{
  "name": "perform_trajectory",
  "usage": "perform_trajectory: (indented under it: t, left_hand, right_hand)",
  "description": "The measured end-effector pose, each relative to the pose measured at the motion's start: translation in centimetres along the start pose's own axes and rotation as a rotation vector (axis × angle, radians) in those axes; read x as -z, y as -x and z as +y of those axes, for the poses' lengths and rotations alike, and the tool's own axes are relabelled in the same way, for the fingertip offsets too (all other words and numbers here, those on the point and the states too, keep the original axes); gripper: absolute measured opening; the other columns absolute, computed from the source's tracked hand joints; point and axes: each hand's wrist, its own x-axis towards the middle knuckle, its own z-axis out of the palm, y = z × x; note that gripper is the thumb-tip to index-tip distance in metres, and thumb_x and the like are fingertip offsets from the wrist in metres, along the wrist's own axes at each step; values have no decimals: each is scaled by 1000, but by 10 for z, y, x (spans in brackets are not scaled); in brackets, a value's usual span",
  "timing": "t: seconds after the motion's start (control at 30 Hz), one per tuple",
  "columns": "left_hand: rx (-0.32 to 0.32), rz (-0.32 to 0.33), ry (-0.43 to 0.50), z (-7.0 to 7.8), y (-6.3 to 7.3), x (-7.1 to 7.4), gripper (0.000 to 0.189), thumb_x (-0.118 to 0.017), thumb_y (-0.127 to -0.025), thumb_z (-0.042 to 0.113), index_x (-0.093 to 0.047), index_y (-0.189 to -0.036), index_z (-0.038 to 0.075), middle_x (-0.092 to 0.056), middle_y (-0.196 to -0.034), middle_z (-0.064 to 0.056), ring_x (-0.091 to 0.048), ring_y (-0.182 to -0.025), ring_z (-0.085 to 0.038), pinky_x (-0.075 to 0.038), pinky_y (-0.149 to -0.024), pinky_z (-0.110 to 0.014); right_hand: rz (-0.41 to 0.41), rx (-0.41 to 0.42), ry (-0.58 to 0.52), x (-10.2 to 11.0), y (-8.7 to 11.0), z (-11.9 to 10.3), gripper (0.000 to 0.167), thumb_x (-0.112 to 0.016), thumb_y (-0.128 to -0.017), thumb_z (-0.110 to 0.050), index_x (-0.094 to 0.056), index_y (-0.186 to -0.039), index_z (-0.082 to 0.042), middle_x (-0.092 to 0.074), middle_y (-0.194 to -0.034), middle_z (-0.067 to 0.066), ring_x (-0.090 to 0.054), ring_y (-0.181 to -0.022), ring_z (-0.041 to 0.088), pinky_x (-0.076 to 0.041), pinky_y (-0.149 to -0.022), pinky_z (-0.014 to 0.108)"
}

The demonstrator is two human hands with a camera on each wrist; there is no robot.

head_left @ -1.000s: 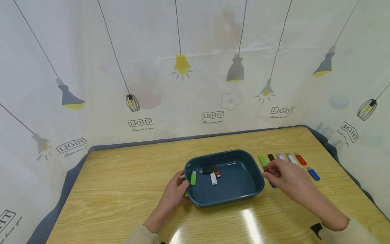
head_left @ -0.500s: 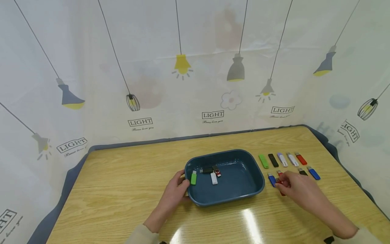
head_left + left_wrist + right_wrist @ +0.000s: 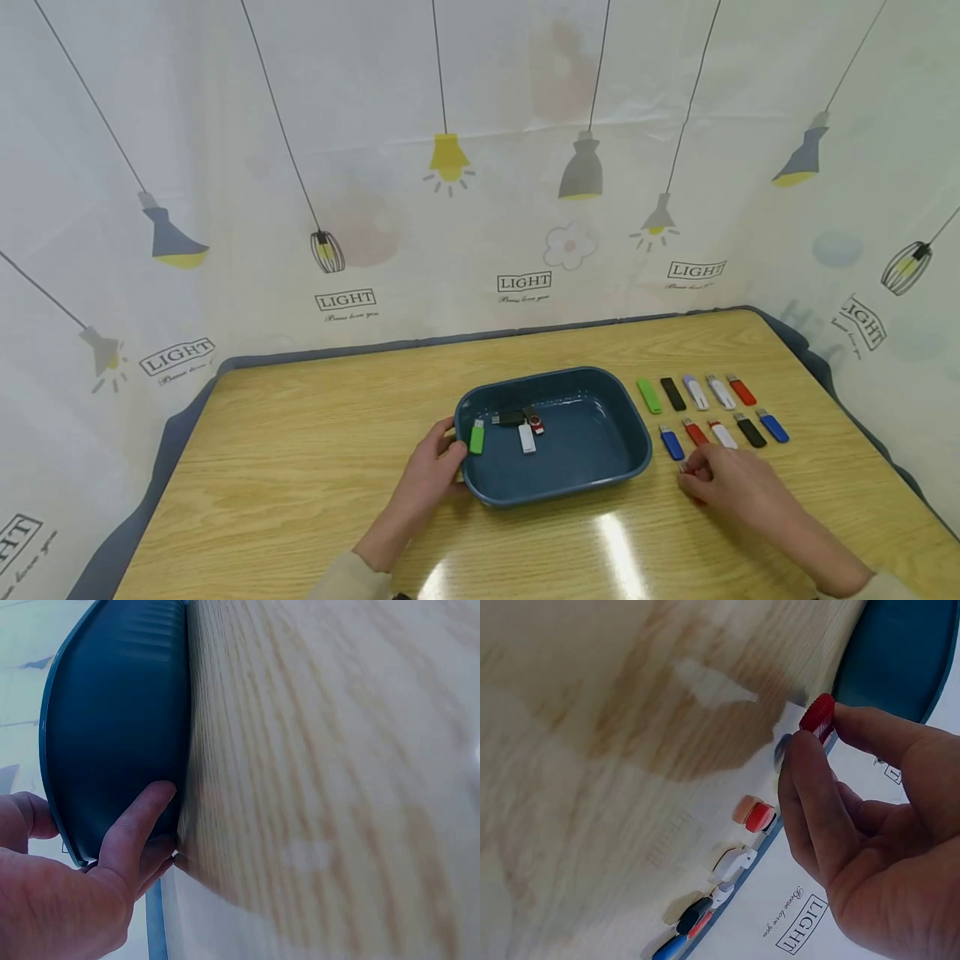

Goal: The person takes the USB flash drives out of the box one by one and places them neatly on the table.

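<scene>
My left hand grips the left end of a dark blue plastic tray, thumb on the rim and fingers against the outer wall. Inside the tray lie a green USB stick, a black one, a white one and a red swivel one. To the right of the tray, my right hand pinches a red USB stick between thumb and fingertips, low over the table in front of the front row. Its connector points away from me; the fingers hide most of its body in the head view.
Two rows of USB sticks lie right of the tray. The back row runs from green to red, the front row from blue to another blue. A lamp-printed cloth hangs behind the wooden table.
My right hand has moved from beside the tray's right rim rightward and toward me, carrying the red USB stick, uncovering the front row. My left hand and the tray stay put.
</scene>
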Motion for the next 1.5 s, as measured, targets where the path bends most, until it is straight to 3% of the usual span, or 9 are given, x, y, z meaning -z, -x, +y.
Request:
perform_trajectory:
  t: [0.73,1.13,1.27,1.5]
  left_hand:
    - [-4,-4,-1,0,-2,0,58,-49,-102,15,-36,-156,-3,-46,-151,-33,-64,-116,-38,-62,-82,-48]
    - [2,1,-6,0,-1,0,58,-49,-102,15,-36,-156,-2,-45,-152,-32,-64,-116,-38,-62,-82,-48]
    - [4,6,-4,0,-1,0,58,-49,-102,15,-37,-156,-3,-45,-152,-32,-64,-116,-38,-63,-82,-48]
    - [8,7,-3,0,0,0,58,-49,-102,15,-36,-156,-2,-45,-153,-32,-64,-117,-38,-62,-83,-48]
  right_hand:
    - [-27,-32,-5,-1,0,0,18,-76,-92,-23,-68,-85,-9,-57,-69,-4,-50,-65,15,-41,-59,32]
    - [-16,-9,-3,0,2,0,27,-75,-93,-28,-62,-75,-13,-50,-63,-4,-45,-59,15,-32,-55,28]
    - [-12,24,-4,11,3,-3,29,-73,-95,-32,-63,-80,-9,-48,-65,-2,-43,-58,15,-30,-55,28]
    - [96,149,36,37,3,-27,25,-73,-95,-30,-63,-86,-8,-48,-69,-4,-41,-58,13,-29,-52,27]
